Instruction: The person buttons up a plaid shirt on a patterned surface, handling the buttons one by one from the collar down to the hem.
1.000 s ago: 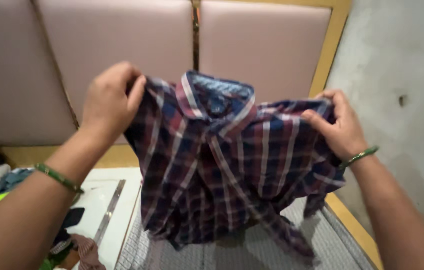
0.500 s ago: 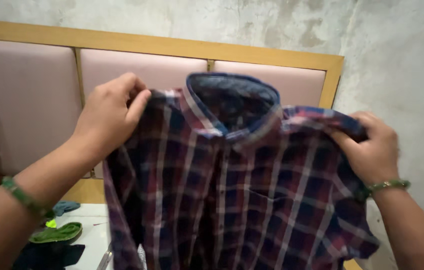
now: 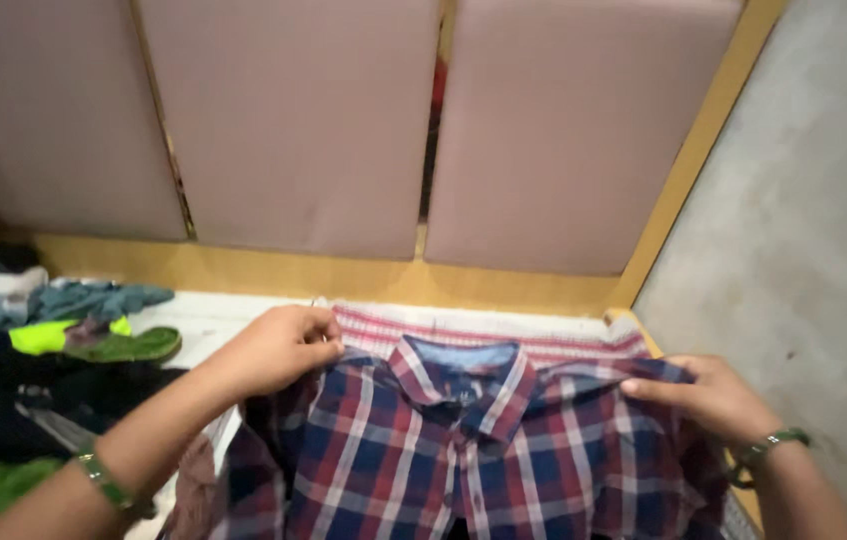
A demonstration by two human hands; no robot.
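A red, navy and white plaid shirt [image 3: 463,460] lies spread flat, collar up, on a bed with a red-and-white striped cloth [image 3: 413,330] under its top edge. My left hand [image 3: 278,348] pinches the shirt's left shoulder. My right hand [image 3: 708,398] grips the right shoulder. Both wrists wear green bangles.
A pile of mixed clothes [image 3: 33,340], blue, neon green and black, lies at the left on the white sheet. The padded pink headboard [image 3: 293,120] with a yellow wooden frame [image 3: 273,270] rises behind. A grey concrete wall [image 3: 803,230] stands close on the right.
The shirt was held up in the air in front of the headboard; now both hands have lowered it and it lies flat on the bed. The view has tilted down.
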